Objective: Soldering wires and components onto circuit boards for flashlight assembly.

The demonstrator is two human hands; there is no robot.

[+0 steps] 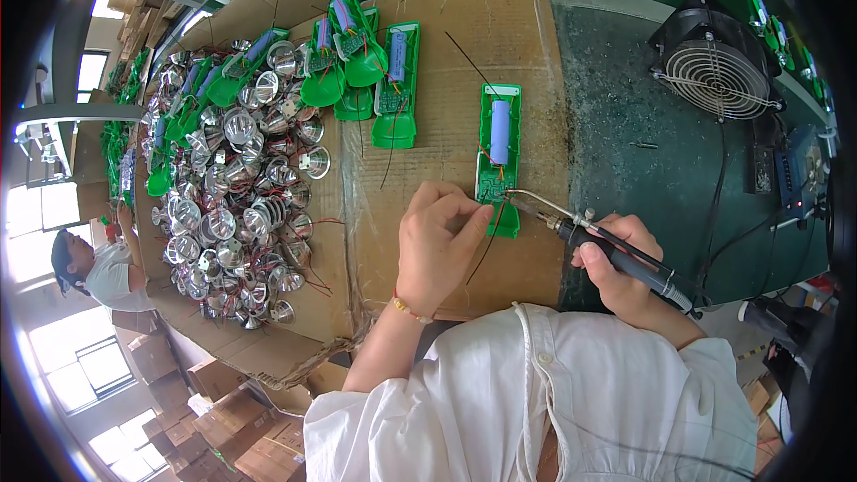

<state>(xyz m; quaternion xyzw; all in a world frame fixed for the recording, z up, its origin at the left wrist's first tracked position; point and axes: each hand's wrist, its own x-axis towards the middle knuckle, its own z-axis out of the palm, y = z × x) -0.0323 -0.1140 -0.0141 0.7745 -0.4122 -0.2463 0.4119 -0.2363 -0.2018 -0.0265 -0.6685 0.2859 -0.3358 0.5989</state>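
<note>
Soldering step, by the look of it: right hand [625, 263] grips a soldering iron [607, 245], tip at the circuit board in the green torch half-shell [498, 156] lying on the cardboard sheet [446, 80]. Left hand [437, 241] pinches a thin black wire [486, 250] at the shell's lower end. Next likely needs wire steady on the pad. Reflector pile [237, 196] left, fan [719, 76] right, both well apart; nothing blocks.

The picture is bright, with strong daylight coming from the windows [62, 214] on the left, which look washed out white. The shiny silver cups [237, 205] glint. Straight lines bend near the dark round edges, and the middle looks sharp.
</note>
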